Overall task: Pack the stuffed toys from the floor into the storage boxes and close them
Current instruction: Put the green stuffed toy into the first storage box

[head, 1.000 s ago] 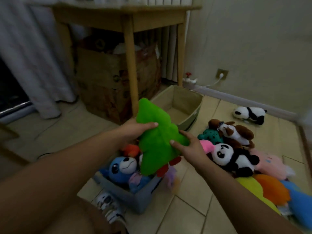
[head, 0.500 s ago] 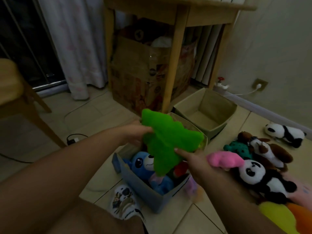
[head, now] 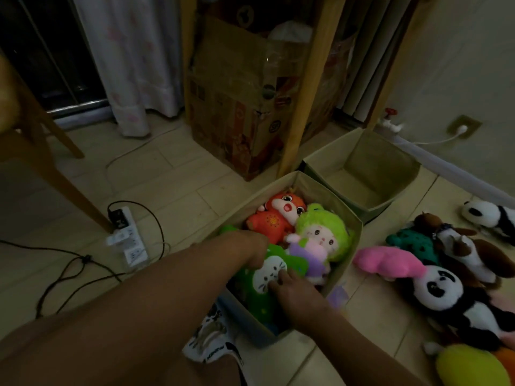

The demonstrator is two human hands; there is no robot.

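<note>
The green stuffed toy (head: 259, 277), held up in the air between both hands a second ago, is now down inside the near storage box (head: 320, 190) — pressed flat, its white cat-like face up, beside the orange toy (head: 278, 215) and the green-haired doll (head: 320, 235). The left hand (head: 248, 243) pushes on its upper edge with a curled grip; the right hand (head: 295, 293) rests its fingers on the toy's face, though I cannot tell whether either truly clasps it. This box looks nearly full. The far storage box (head: 359, 168) stands empty, and the panda (head: 440, 288), the pink toy (head: 387, 260) and others wait on the floor (head: 167, 190) — likely next.
</note>
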